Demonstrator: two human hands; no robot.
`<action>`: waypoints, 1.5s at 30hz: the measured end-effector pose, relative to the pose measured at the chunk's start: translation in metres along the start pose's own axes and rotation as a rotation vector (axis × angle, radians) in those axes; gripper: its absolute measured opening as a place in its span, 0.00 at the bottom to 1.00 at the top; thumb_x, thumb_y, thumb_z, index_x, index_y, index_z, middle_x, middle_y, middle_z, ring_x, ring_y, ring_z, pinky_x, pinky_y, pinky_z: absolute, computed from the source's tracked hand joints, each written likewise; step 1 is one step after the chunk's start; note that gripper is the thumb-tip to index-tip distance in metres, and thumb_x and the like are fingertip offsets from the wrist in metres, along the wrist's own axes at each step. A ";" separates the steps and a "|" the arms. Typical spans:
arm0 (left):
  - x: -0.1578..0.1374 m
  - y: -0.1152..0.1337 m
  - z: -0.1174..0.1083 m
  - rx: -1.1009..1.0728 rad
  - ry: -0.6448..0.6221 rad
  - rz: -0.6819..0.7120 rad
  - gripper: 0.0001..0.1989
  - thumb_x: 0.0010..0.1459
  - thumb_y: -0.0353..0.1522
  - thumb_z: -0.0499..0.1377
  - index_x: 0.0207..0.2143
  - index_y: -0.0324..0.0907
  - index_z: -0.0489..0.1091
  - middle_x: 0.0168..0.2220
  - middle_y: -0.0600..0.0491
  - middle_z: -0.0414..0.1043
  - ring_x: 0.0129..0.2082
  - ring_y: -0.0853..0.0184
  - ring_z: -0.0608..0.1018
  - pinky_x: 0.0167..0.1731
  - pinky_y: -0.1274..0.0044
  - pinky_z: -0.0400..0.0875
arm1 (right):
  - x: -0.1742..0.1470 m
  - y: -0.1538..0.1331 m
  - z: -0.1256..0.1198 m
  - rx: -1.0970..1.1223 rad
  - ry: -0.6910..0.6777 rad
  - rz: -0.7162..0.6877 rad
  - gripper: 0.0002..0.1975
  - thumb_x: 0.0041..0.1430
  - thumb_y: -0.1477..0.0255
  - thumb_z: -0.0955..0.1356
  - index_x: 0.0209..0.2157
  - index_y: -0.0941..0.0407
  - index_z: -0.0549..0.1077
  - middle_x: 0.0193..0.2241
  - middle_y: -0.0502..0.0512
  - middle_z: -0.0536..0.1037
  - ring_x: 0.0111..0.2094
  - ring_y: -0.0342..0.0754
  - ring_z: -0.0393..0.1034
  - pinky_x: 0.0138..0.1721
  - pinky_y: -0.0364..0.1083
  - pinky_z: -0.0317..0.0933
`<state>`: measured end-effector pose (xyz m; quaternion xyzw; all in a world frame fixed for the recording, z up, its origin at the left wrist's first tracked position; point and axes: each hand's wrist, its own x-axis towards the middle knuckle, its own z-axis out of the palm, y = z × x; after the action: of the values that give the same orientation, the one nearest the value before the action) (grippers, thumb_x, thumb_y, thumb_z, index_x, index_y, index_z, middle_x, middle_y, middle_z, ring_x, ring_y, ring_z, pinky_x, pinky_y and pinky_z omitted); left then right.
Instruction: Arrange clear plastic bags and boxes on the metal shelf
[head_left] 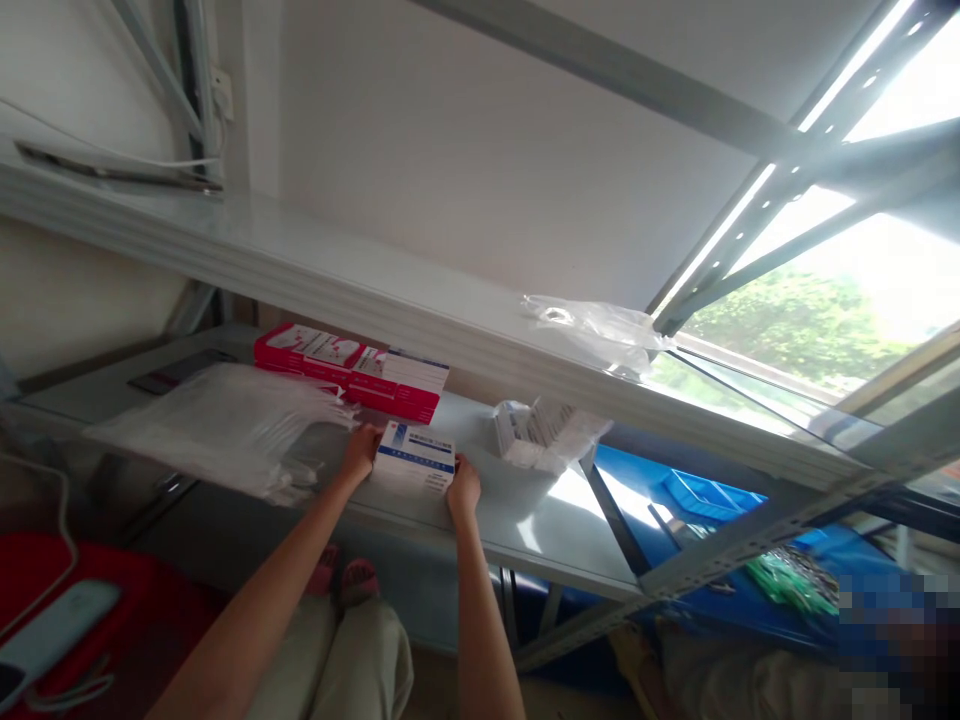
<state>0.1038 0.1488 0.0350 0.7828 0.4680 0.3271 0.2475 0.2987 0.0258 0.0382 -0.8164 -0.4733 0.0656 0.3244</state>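
Pinched between left hand (363, 454) and right hand (463, 486), the white box (414, 456) is held by its ends, probably for balance.

The white box (415, 457) looks like smooth printed card, the red cartons (394, 400) like glossier card. The bag pile (217, 420) seems translucent, wrinkled plastic film; the lower shelf (499, 510), smooth grey metal with a sheen.

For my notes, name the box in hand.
The blue-striped white box, held between left hand and right hand; the red boxes behind are unheld.
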 end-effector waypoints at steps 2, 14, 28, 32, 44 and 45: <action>-0.009 -0.007 0.005 0.054 0.015 0.063 0.11 0.55 0.29 0.52 0.31 0.40 0.75 0.32 0.46 0.75 0.40 0.59 0.74 0.44 0.72 0.62 | -0.014 0.006 0.003 -0.035 0.049 -0.103 0.18 0.57 0.77 0.59 0.46 0.59 0.72 0.40 0.63 0.75 0.43 0.54 0.69 0.43 0.47 0.60; -0.032 -0.013 0.007 -0.075 0.203 0.112 0.14 0.58 0.28 0.49 0.42 0.39 0.71 0.41 0.45 0.71 0.45 0.60 0.71 0.50 0.67 0.63 | -0.041 0.007 -0.003 0.156 0.261 -0.154 0.21 0.59 0.73 0.56 0.50 0.60 0.70 0.45 0.64 0.72 0.47 0.55 0.64 0.50 0.52 0.57; -0.056 0.011 -0.015 -0.558 -0.072 0.116 0.37 0.56 0.48 0.51 0.64 0.39 0.50 0.59 0.46 0.62 0.59 0.57 0.64 0.59 0.66 0.55 | -0.047 0.003 -0.012 0.570 -0.074 -0.176 0.34 0.60 0.48 0.54 0.58 0.56 0.64 0.51 0.59 0.72 0.54 0.55 0.65 0.54 0.52 0.59; -0.054 0.009 -0.017 -0.539 -0.101 0.105 0.38 0.55 0.49 0.52 0.63 0.38 0.51 0.56 0.45 0.66 0.57 0.55 0.67 0.57 0.66 0.58 | -0.047 0.004 -0.015 0.607 -0.081 -0.197 0.31 0.60 0.50 0.56 0.56 0.54 0.67 0.48 0.56 0.75 0.52 0.55 0.68 0.53 0.53 0.59; -0.050 0.001 -0.011 -0.859 -0.160 0.076 0.45 0.45 0.50 0.62 0.61 0.39 0.56 0.58 0.42 0.61 0.57 0.52 0.66 0.55 0.62 0.62 | -0.044 0.008 -0.012 0.618 -0.094 -0.286 0.23 0.56 0.62 0.65 0.52 0.56 0.67 0.45 0.59 0.76 0.46 0.52 0.71 0.46 0.51 0.65; -0.050 -0.001 -0.009 -0.867 -0.145 0.068 0.45 0.44 0.50 0.63 0.61 0.39 0.55 0.59 0.41 0.60 0.58 0.52 0.65 0.55 0.62 0.61 | -0.042 0.010 -0.016 0.601 -0.101 -0.292 0.23 0.55 0.62 0.65 0.52 0.56 0.67 0.45 0.59 0.76 0.46 0.52 0.71 0.45 0.51 0.66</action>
<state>0.0793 0.1056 0.0268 0.6422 0.2430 0.4455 0.5745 0.2894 -0.0193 0.0361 -0.6034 -0.5603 0.1955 0.5327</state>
